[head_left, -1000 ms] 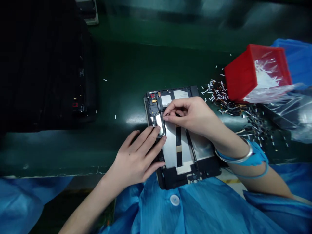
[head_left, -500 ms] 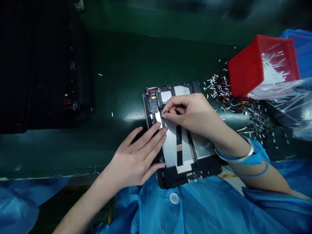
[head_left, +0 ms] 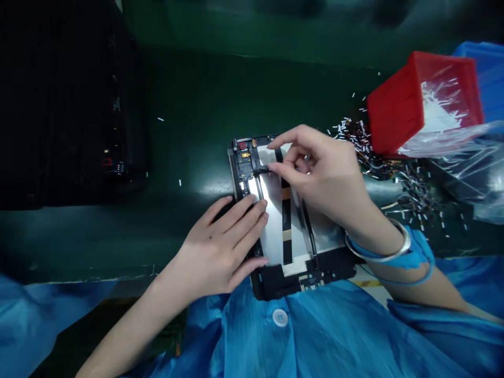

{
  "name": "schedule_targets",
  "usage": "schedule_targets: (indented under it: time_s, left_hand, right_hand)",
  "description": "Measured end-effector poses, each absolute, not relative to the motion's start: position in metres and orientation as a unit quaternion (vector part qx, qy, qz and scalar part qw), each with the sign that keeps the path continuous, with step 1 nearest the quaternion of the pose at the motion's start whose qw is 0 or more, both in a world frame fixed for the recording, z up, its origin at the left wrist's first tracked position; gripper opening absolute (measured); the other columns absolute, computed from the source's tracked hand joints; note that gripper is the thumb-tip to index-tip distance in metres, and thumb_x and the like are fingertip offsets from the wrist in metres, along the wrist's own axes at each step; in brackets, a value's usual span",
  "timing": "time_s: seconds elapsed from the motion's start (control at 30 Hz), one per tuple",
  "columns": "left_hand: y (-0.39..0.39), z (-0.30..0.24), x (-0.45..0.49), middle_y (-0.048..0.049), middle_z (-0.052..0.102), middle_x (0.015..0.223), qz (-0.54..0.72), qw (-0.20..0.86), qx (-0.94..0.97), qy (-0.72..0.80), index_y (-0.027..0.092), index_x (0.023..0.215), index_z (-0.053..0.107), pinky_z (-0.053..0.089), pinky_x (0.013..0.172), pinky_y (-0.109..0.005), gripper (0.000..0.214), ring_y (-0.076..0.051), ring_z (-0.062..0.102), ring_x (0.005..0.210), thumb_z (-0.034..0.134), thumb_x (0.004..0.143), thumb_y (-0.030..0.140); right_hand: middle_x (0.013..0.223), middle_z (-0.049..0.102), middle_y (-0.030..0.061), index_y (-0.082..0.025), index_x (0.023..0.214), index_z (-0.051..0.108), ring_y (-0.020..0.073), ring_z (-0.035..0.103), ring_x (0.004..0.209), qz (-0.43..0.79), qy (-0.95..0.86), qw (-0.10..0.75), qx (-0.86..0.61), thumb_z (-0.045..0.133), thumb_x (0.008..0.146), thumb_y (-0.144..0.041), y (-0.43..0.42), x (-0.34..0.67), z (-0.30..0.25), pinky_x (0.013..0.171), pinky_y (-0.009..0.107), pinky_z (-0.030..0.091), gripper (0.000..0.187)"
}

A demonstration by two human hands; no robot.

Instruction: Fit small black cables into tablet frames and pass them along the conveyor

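Note:
An opened tablet (head_left: 271, 231) lies at the table's front edge, its silver battery plates and black ribbon cable (head_left: 287, 210) exposed. My left hand (head_left: 220, 244) rests flat on the tablet's left side, fingers stretched out and thumb apart on the lower part. Over the tablet's upper part is my right hand (head_left: 323, 163), its index finger and thumb apart. The thumb tip is close to a short black strip (head_left: 262, 169) beside the circuit board (head_left: 244, 165); whether they touch, I cannot tell. The other right fingers are curled, and the palm is hidden.
At the right, a red bin (head_left: 397, 110) holds a clear bag of small white pieces. A blue bin (head_left: 488, 79) stands behind it. A pile of small cables (head_left: 358, 142) lies beside the red bin. Dark stacked devices (head_left: 71, 105) fill the left side.
My right hand's index finger and thumb have parted from their pinch, and the hand has shifted slightly up. My left hand stays on the tablet.

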State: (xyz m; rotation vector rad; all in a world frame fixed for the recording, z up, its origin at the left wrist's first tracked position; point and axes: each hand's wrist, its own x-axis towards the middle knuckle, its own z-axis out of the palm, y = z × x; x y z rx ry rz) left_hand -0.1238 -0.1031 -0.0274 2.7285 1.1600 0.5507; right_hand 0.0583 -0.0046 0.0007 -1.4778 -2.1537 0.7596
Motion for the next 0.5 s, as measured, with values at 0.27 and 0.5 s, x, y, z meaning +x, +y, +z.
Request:
schedule_targets:
  time_s: [0.27,0.5]
  left_hand:
    - [-0.088,-0.024,-0.107,-0.0175,0.061,0.128,0.168,0.008,0.876,0.451,0.004,0.122,0.059,0.043,0.098,-0.048,0.042,-0.034,0.055,0.12,0.047,0.094,0.032]
    - [-0.118,-0.032,-0.105,-0.0177,0.058,0.132,0.262,0.014,0.83,0.493,0.01,0.128,0.054,0.042,0.1,-0.044,0.041,-0.03,0.05,0.127,0.054,0.088,0.021]
  right_hand:
    - [0.06,0.061,-0.0033,-0.022,0.08,0.069,0.0101,0.047,0.051,0.258,-0.741,0.271,-0.558,0.065,0.081,-0.02,-0.03,0.108,0.006,0.052,0.026,0.037,0.005]
    - [0.069,0.065,0.0003,-0.022,0.079,0.07,0.0133,0.054,0.06,0.237,-0.76,0.264,-0.545,0.063,0.082,-0.023,-0.03,0.12,-0.001,0.058,0.028,0.039,0.008]
